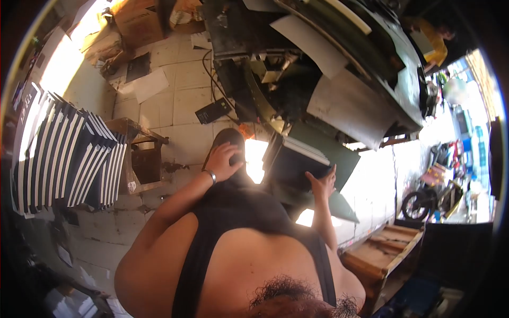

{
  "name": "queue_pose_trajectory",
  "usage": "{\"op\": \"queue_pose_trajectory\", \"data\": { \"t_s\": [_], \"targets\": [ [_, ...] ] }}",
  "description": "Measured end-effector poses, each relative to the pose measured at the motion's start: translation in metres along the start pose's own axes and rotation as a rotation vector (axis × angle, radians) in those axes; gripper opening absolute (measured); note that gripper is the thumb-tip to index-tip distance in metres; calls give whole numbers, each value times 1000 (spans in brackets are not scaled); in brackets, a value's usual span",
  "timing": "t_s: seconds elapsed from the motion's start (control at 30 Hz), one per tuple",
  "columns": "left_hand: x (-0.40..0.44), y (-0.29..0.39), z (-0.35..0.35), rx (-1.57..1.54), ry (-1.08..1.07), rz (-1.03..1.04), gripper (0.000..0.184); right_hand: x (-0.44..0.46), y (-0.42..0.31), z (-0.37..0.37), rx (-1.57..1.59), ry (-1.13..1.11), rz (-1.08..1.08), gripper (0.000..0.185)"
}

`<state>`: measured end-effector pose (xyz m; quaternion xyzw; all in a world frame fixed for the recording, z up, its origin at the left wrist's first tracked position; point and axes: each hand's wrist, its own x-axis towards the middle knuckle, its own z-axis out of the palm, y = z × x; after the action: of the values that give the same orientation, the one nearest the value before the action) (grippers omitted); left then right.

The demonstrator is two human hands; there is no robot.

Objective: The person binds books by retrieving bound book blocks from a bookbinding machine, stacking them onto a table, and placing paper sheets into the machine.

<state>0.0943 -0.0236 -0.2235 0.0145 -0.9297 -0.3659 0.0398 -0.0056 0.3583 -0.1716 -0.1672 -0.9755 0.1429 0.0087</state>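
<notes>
My left hand [225, 160], with a metal bracelet at the wrist, lies on my dark-clothed knee [229, 139], its fingers loosely bent and a little apart. Over at the right, my right hand [322, 183] touches the near right corner of a dark-covered book [291, 168]. Its thumb and fingers are spread. White page edges show along the book's far side. Dark green sheets or boards [342, 155] stick out beside and below the book. What supports the book is hidden.
Tall stacks of dark-covered books [69, 153] stand at the left by a wooden stool [139, 153]. Ahead is a large machine [366, 47] with grey sheets [344, 106]. A black box [212, 110] with a cable lies on the tiles. A wooden crate [384, 246] and motorbike [424, 201] are at right; a person in yellow [436, 45] is beyond.
</notes>
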Motion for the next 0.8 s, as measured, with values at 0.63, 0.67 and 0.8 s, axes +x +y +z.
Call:
{"op": "queue_pose_trajectory", "data": {
  "t_s": [0.63, 0.67, 0.8],
  "targets": [
    [13, -17, -8, -87, -26, -109, 41, 291, -242, -32, 1999, -504, -512, 50],
    [13, -18, -8, -95, -26, -109, 40, 297, -242, -38, 2002, -468, -516, 50],
    [12, -19, -11, -103, -14, -99, 40, 312, -238, -53, 2005, -360, -463, 48]
  ]
}}
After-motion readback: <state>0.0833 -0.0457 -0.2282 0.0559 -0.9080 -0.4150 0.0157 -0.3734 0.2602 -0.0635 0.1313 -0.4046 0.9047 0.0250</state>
